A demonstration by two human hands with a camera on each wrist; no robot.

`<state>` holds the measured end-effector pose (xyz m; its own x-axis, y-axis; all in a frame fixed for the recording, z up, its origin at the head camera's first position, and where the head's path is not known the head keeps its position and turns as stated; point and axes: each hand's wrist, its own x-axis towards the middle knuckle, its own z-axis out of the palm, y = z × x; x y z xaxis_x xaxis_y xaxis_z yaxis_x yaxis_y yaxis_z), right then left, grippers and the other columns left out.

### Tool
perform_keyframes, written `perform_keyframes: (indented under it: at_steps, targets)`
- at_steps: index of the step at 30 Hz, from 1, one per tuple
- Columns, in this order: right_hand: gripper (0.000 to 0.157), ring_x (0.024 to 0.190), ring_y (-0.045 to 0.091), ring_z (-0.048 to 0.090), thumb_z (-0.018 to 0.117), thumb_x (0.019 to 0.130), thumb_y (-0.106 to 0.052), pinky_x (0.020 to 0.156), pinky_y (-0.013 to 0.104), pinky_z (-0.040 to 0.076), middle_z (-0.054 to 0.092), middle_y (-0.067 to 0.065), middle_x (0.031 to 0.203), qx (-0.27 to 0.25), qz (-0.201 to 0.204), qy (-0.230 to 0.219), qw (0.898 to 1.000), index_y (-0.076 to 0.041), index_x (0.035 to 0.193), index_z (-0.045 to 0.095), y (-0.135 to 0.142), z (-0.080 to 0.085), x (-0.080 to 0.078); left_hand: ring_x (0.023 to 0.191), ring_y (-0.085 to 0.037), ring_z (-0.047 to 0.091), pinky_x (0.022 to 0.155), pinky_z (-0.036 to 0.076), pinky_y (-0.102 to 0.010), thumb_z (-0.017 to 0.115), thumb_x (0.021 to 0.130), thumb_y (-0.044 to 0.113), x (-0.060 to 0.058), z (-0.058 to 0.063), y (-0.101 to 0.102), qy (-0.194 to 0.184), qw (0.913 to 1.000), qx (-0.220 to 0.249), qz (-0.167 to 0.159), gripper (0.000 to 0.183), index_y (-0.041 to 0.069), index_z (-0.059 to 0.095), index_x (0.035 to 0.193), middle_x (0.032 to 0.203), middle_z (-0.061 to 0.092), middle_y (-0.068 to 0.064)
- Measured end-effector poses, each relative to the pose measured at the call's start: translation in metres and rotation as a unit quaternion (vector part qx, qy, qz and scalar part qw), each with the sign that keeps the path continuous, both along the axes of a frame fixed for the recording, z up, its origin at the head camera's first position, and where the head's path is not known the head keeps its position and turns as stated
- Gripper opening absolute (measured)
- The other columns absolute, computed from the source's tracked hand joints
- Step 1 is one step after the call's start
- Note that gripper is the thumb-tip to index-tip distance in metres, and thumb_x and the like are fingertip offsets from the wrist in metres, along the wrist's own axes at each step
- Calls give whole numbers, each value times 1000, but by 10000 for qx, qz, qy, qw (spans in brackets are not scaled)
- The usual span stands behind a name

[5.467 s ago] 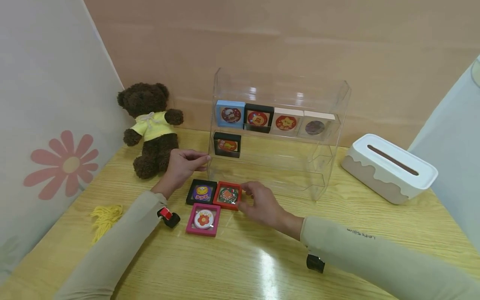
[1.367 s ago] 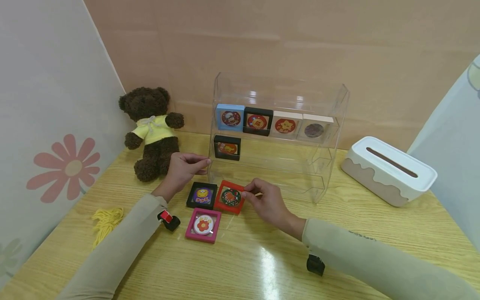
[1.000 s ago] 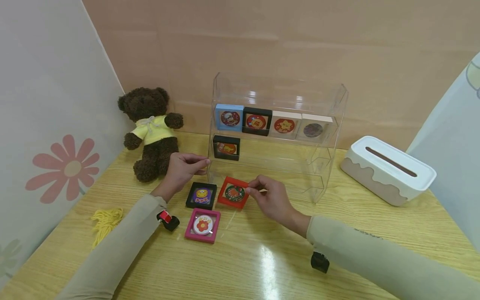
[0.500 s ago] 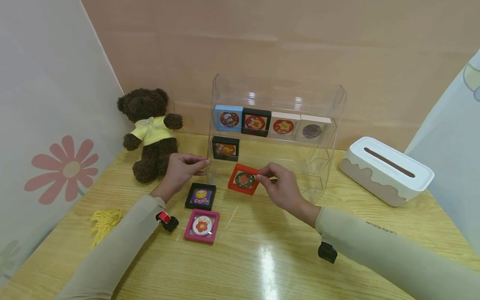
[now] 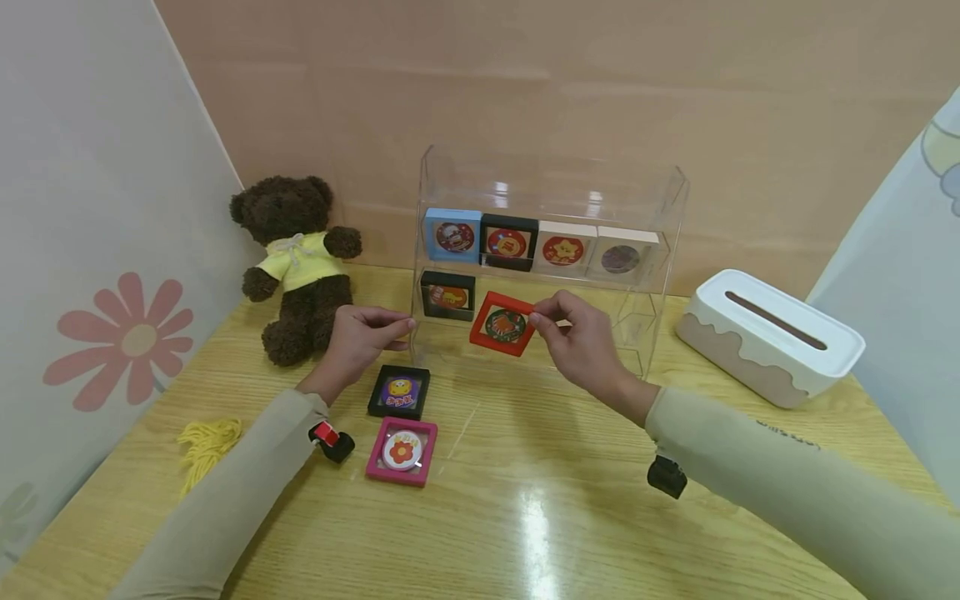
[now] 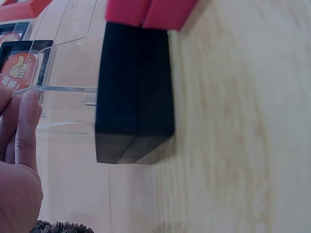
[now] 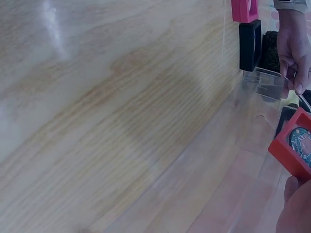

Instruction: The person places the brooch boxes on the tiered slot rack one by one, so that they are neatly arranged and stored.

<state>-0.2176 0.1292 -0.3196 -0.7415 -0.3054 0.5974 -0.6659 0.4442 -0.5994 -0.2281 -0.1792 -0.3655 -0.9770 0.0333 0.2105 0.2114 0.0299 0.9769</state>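
Now the right hand [image 5: 581, 342] pinches the red frame [image 5: 504, 324] before the acrylic rack [image 5: 660, 250], whose edge the left hand [image 5: 360, 333] grips. Next, I judge, comes a level slide onto the middle shelf just beyond the fingers.

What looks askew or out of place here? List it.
The red frame is tilted, pinched in the air by the right hand before the clear display stand. The black frame and pink frame lie flat on the table, not shelved. Nothing spilled or damaged.
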Motion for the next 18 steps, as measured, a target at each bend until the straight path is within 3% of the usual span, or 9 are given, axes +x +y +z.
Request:
perform_keyframes:
  at_steps: [11, 18]
  targets:
    - [5, 78, 21, 65, 66, 89, -3, 66, 38, 60, 66, 9, 84, 11, -223, 192, 9996, 2, 92, 64, 3, 18, -7, 77, -23, 69, 69, 59, -40, 73, 85, 10, 0, 1, 0, -36, 10000, 20, -26, 27, -12, 69, 100, 90, 68, -13]
    - [6, 79, 20, 64, 65, 90, -2, 65, 36, 60, 65, 10, 85, -1, -322, 277, 9991, 3, 92, 62, 4, 26, -14, 78, -23, 68, 69, 59, -40, 73, 85, 9, 0, 1, 0, -41, 10000, 30, -8, 27, -13, 68, 100, 90, 69, -14]
